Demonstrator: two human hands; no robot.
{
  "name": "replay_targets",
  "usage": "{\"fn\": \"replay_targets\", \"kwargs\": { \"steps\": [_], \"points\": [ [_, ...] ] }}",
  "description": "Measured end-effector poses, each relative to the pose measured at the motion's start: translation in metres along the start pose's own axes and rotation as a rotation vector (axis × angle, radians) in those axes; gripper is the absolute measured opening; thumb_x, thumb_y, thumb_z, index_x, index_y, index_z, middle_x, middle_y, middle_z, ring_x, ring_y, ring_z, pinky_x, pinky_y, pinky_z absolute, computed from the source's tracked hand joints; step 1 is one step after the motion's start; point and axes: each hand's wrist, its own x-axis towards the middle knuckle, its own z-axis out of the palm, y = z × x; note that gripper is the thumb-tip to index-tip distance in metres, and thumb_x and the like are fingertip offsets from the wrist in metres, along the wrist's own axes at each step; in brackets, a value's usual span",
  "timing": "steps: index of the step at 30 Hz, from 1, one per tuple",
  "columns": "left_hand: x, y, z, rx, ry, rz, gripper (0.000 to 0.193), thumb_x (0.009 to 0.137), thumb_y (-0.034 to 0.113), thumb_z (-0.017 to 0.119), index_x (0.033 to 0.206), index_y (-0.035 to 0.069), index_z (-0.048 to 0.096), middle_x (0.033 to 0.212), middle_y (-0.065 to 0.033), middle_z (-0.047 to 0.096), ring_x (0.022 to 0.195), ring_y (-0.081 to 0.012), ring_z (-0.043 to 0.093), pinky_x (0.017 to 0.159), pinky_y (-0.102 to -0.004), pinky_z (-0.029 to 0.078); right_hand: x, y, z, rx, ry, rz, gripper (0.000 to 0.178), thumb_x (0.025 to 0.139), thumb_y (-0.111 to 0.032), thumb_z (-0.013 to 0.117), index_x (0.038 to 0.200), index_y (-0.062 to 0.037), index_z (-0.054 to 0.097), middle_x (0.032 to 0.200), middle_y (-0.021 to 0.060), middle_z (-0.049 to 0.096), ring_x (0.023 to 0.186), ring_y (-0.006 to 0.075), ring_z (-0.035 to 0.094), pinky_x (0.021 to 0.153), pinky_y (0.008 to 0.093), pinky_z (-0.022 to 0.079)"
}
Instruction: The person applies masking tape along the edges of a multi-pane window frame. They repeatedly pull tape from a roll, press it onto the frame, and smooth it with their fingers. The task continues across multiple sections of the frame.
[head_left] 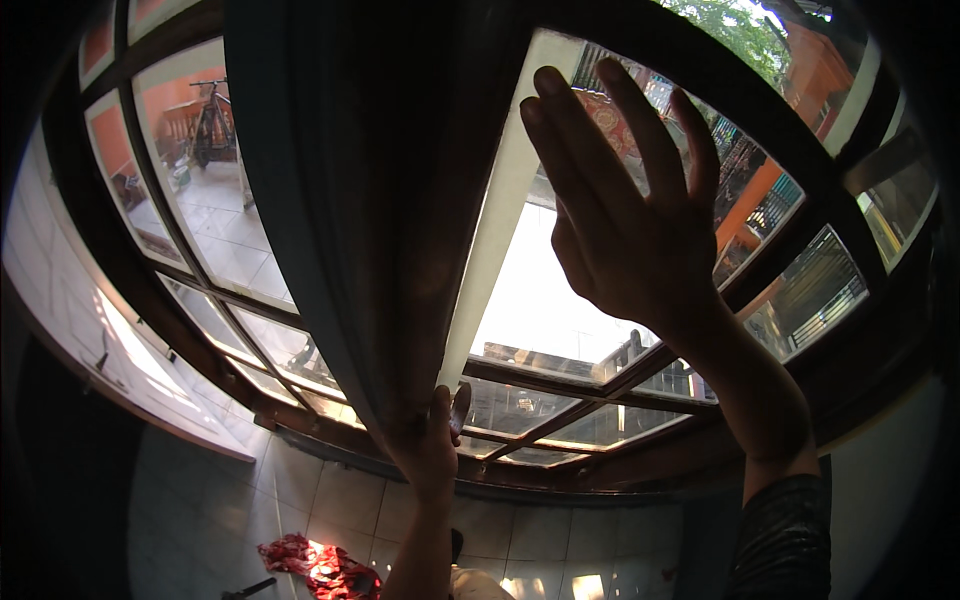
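Observation:
My right hand [640, 220] is raised in front of a large window pane [560, 290], its fingers stretched out and apart. It holds nothing, and whether the palm touches the glass I cannot tell. Lower down, my left hand [430, 450] is at the bottom of a wide dark post [400, 200] between two windows. Its fingers are curled up by the post's right edge, against the pale strip [490, 240] beside the glass. What the left fingers close on, if anything, is too dark to make out.
Smaller panes [520, 405] in dark wooden frames run below and beside the big one. On the left, a pale open door panel [110, 340] stands near another window. A red patterned cloth [320, 570] lies on the tiled floor [350, 500]. Outside, a bicycle [210, 125] is parked.

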Motion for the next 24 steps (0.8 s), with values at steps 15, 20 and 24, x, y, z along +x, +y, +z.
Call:
{"fn": "replay_targets", "kwargs": {
  "steps": [15, 20, 24],
  "points": [
    [-0.004, -0.022, 0.006, 0.061, 0.049, 0.241, 0.013, 0.104, 0.008, 0.071, 0.095, 0.0, 0.067, 0.067, 0.0023, 0.054, 0.048, -0.0035, 0.045, 0.047, -0.0283, 0.039, -0.011, 0.03, 0.043, -0.167, 0.279, -0.235, 0.066, 0.094, -0.01, 0.057, 0.16, -0.0176, 0.062, 0.174, 0.0045, 0.05, 0.161, 0.0409, 0.042, 0.13, 0.0743, 0.023],
    [-0.023, -0.019, -0.017, 0.104, 0.086, 0.279, 0.016, 0.104, 0.007, 0.066, 0.09, 0.0, 0.063, 0.063, 0.0029, 0.049, 0.046, -0.0035, 0.04, 0.046, -0.0256, 0.039, -0.005, 0.033, 0.041, -0.189, 0.307, -0.253, 0.066, 0.094, -0.011, 0.057, 0.159, -0.0161, 0.063, 0.174, 0.0034, 0.05, 0.162, 0.04, 0.042, 0.13, 0.0735, 0.022],
    [-0.047, 0.002, -0.024, 0.005, 0.125, 0.191, 0.022, 0.104, 0.006, 0.064, 0.083, 0.002, 0.059, 0.057, 0.0041, 0.042, 0.044, -0.0037, 0.036, 0.044, -0.0239, 0.035, -0.013, 0.015, 0.023, -0.108, 0.138, -0.117, 0.066, 0.093, -0.012, 0.057, 0.159, -0.0157, 0.063, 0.174, 0.0029, 0.051, 0.162, 0.0402, 0.042, 0.131, 0.0731, 0.022]
  ]
}}
